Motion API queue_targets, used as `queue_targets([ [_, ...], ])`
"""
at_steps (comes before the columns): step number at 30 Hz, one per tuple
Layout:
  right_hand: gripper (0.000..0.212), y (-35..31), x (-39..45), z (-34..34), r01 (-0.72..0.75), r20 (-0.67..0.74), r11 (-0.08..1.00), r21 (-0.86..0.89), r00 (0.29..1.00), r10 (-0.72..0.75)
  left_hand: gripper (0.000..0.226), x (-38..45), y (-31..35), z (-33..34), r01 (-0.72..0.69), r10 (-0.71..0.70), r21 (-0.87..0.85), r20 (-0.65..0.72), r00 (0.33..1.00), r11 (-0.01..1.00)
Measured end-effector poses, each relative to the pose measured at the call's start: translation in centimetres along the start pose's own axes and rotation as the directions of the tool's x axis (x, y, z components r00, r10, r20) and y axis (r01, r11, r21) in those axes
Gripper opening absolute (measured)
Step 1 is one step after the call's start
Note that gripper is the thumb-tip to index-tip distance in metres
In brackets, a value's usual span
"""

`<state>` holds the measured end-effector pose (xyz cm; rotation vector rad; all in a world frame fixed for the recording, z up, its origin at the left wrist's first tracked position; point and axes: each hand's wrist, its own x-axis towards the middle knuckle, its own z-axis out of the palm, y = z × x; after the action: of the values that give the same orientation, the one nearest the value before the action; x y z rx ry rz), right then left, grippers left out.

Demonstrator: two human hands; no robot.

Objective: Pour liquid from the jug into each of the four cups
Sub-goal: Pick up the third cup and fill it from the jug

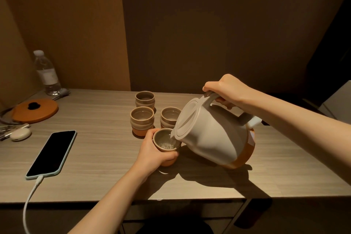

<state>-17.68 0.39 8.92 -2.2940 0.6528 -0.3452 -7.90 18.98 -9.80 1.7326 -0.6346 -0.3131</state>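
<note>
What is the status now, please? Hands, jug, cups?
Right hand tilts jug. Left hand steadies near cup, water entering. Three other cups wait behind. Path clear.

Pale wood-grain worktop (95, 157), black-screened phone in a light mint case (51, 154) lying flat at left, white charging cable (30, 195) plugged into its near end, round orange lid with black knob (35, 110), clear plastic water bottle with white cap (47, 73) upright in the far-left corner, small cream oval earbud case (20, 134)
</note>
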Motion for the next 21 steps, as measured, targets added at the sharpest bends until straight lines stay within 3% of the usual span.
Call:
queue_targets([
  [13,0.046,0.3,-0.3,-0.1,0.01,-0.012,1.0,0.026,1.0,-0.01,0.085,-0.1,-0.2,0.1,0.014,-0.014,-0.003,-0.004,1.0,1.0],
  [21,0.042,2.4,-1.2,-1.0,0.0,-0.05,0.959,0.283,0.999,0.014,0.081,-0.2,0.9,-0.2,-0.017,0.017,0.006,-0.017,1.0,1.0],
])
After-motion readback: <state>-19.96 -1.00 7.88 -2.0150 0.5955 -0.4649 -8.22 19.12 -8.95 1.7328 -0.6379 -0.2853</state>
